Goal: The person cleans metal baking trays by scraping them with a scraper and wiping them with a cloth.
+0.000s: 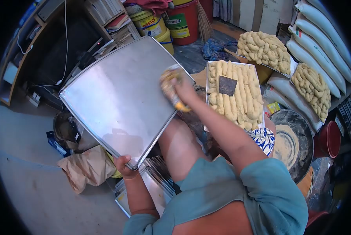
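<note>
Apparently, the tray (117, 94) is being wiped, corner gripped by left hand (125, 167), blurred yellowish wad (168, 89) clasped in right hand (184, 91); steady support seems needed for another stroke.

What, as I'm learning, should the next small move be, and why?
Probably sweep the crumpled yellow wad, material unclear, leftward across the rectangular silver metal tray: the right hand holds it near the right edge; the left hand grips a corner.

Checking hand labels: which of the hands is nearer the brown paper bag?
Left. The left hand holds the near corner of the metal tray, beside the paper bag in view; the right hand is farther, at the tray's right edge with a blurred yellow wad.
</note>
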`<state>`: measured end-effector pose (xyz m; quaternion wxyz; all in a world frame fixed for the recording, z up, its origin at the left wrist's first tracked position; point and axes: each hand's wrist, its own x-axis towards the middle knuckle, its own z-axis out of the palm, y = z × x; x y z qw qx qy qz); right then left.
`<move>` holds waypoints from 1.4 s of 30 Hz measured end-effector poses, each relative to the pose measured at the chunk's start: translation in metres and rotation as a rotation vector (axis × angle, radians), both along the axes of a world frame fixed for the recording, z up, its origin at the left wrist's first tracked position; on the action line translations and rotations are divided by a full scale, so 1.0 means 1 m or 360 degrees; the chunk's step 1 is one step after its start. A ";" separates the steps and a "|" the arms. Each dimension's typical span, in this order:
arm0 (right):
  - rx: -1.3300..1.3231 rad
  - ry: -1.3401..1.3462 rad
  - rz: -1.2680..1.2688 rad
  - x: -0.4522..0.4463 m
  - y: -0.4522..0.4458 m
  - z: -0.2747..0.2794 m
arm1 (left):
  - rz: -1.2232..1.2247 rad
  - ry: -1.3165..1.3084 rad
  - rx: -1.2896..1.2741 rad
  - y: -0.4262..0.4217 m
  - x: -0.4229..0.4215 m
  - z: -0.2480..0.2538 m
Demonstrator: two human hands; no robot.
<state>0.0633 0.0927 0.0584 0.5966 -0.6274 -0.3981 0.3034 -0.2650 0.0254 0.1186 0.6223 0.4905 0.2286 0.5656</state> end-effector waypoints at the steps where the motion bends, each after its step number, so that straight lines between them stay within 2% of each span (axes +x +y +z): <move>1: 0.0098 0.0381 0.0085 0.014 0.010 -0.006 | 0.0041 0.0131 0.0056 0.001 -0.003 0.005; 2: 0.0184 0.0767 0.0143 0.028 0.020 -0.011 | 0.0081 0.0256 0.0117 0.004 -0.005 0.010; 3: 0.0421 0.1242 0.0342 0.030 0.020 0.002 | -0.0027 0.0575 0.0139 0.015 -0.020 0.009; 4: 0.0651 0.1714 0.0549 0.031 0.018 0.017 | -0.0126 0.0664 0.0200 0.014 -0.010 0.020; 5: 0.0703 0.1813 0.0670 0.034 0.014 0.032 | -0.0227 0.0756 0.0257 0.015 0.003 0.033; 7: 0.0806 0.2022 0.0900 0.037 0.001 0.066 | -0.0585 0.1229 0.0642 0.028 0.011 0.038; 8: 0.0851 0.2018 0.0803 0.040 -0.004 0.077 | -0.0709 0.1487 0.0839 0.028 0.025 0.048; 9: 0.1072 0.2066 0.1006 0.062 0.005 0.049 | -0.0783 0.1627 0.1290 0.024 0.043 0.064; 12: 0.1118 0.1895 0.0663 0.089 -0.041 0.048 | -0.0874 0.1944 0.1797 0.014 0.075 0.071; 16: 0.1144 0.1737 0.0421 0.110 -0.098 0.042 | -0.0745 0.2231 0.2297 0.011 0.089 0.060; 19: 0.1119 0.1715 0.0314 0.114 -0.108 0.032 | -0.0221 0.2200 0.2700 0.030 0.071 0.049; 20: 0.1098 0.1722 0.0288 0.113 -0.107 0.027 | 0.0078 0.2006 0.2744 0.043 0.062 0.043; 23: 0.0966 0.1816 0.0145 0.094 -0.097 0.007 | 0.1160 0.1586 0.1781 0.056 0.049 0.011; 24: 0.0881 0.1863 0.0037 0.084 -0.092 0.001 | 0.0924 0.0761 0.1038 0.052 0.055 0.000; 25: 0.0904 0.1904 0.0152 0.072 -0.089 -0.001 | 0.0636 -0.0039 0.0288 0.048 0.061 -0.009; 26: 0.0920 0.1943 0.0261 0.058 -0.087 -0.004 | 0.0149 -0.0330 0.0046 0.046 0.049 -0.015; 27: 0.0932 0.1974 0.0369 0.049 -0.085 -0.006 | -0.0012 -0.0528 -0.0040 0.033 0.053 -0.019; 29: 0.0688 0.1767 0.0466 0.049 -0.058 -0.042 | -0.0341 -0.0933 -0.0227 -0.002 0.078 -0.029; 30: 0.0520 0.1762 0.0508 0.046 -0.054 -0.042 | 0.0005 -0.0704 -0.0298 -0.006 0.082 -0.035; 31: 0.0278 0.1344 0.0457 0.037 -0.056 -0.026 | 0.0019 -0.0643 -0.0413 -0.004 0.076 -0.038; 33: -0.0334 0.0814 0.0634 0.031 -0.081 0.019 | 0.0042 -0.0515 -0.0621 0.016 0.050 -0.035; 34: -0.0202 0.0249 0.0703 0.027 -0.080 0.023 | -0.0125 -0.0607 -0.0606 0.022 0.040 -0.031; 35: -0.0421 0.0130 0.0767 0.027 -0.090 0.028 | -0.0093 -0.0596 -0.0593 0.028 0.031 -0.032; 37: -0.0234 -0.0103 0.0892 0.015 -0.099 0.026 | -0.0035 -0.0573 -0.0565 0.039 0.022 -0.033; 38: -0.0248 -0.0141 0.0899 0.005 -0.105 0.026 | 0.0008 -0.0567 -0.0588 0.041 0.022 -0.032; 39: -0.0271 -0.0040 0.1070 -0.007 -0.112 0.025 | 0.0039 -0.0537 -0.0560 0.046 0.021 -0.033; 40: -0.0447 -0.0237 0.1218 -0.021 -0.118 0.028 | 0.0071 -0.0509 -0.0533 0.055 0.018 -0.036; 42: 0.0085 -0.0581 0.1282 -0.063 -0.134 0.002 | 0.0072 -0.0456 -0.0494 0.069 0.017 -0.036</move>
